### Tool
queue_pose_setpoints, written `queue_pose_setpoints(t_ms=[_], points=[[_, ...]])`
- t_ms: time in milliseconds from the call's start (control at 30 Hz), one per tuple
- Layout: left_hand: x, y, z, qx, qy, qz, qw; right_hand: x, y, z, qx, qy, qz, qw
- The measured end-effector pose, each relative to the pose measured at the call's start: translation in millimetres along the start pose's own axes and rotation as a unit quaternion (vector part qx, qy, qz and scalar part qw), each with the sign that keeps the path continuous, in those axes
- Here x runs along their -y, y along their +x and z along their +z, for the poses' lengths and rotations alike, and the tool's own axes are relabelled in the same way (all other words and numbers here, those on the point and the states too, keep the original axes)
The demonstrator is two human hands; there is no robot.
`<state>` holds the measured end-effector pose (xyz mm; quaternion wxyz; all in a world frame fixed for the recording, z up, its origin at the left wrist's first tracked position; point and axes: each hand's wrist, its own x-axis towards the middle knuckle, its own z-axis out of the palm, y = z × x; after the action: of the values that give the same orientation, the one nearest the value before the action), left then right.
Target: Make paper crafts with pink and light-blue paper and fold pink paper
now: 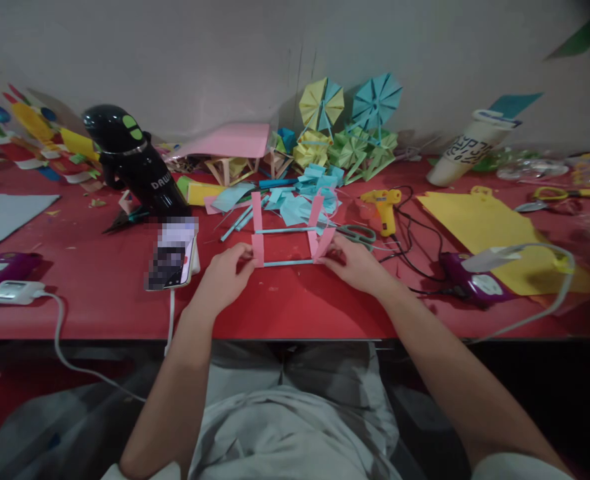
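Observation:
Between my hands a small paper frame (258,251) stands on the red table, made of pink folded strips as uprights and two thin light-blue paper rods across. My left hand (229,273) pinches the near left pink upright between thumb and fingers. At the near right corner, my right hand (355,265) grips the other pink strip (323,244). Just behind the frame lies a heap of light-blue paper pieces (295,203). A pair of scissors (357,235) with greenish handles rests beyond my right hand, partly hidden by it.
A phone (177,257) on a cable lies left, before a black bottle (142,167). To the right are a yellow glue gun (385,208), yellow paper sheets (467,220), a purple power strip (475,280) and a tilted paper cup (467,150). Folded paper wheels (377,100) stand against the wall.

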<state>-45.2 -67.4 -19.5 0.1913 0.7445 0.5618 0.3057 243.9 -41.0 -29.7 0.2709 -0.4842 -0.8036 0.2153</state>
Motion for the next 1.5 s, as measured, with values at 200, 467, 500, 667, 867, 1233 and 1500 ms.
queue_pose_setpoints(t_ms=[200, 467, 500, 667, 867, 1233, 1500], points=[[3, 10, 1.0, 0.006, -0.005, -0.014, 1.000, -1, 2, 1, 0.004, 0.021, -0.005, 1.000], [9, 14, 8.4, -0.030, -0.024, -0.049, 0.998, -1, 4, 2, 0.013, 0.055, -0.008, 0.998], [9, 14, 8.9, -0.035, -0.029, -0.047, 0.998, -2, 4, 2, 0.011, 0.058, -0.011, 0.998], [5, 13, 8.4, -0.011, 0.027, 0.018, 0.999, -8, 6, 9, -0.020, 0.080, 0.000, 0.997], [2, 6, 8.0, 0.002, 0.074, 0.049, 0.996, -10, 6, 17, -0.051, 0.076, 0.010, 0.996], [8, 2, 11.0, -0.012, 0.054, 0.075, 0.996, -6, 4, 20, -0.086, 0.064, 0.024, 0.994], [7, -4, 11.5, -0.020, 0.049, 0.059, 0.997, -6, 1, 19, -0.065, -0.015, -0.044, 0.997]])
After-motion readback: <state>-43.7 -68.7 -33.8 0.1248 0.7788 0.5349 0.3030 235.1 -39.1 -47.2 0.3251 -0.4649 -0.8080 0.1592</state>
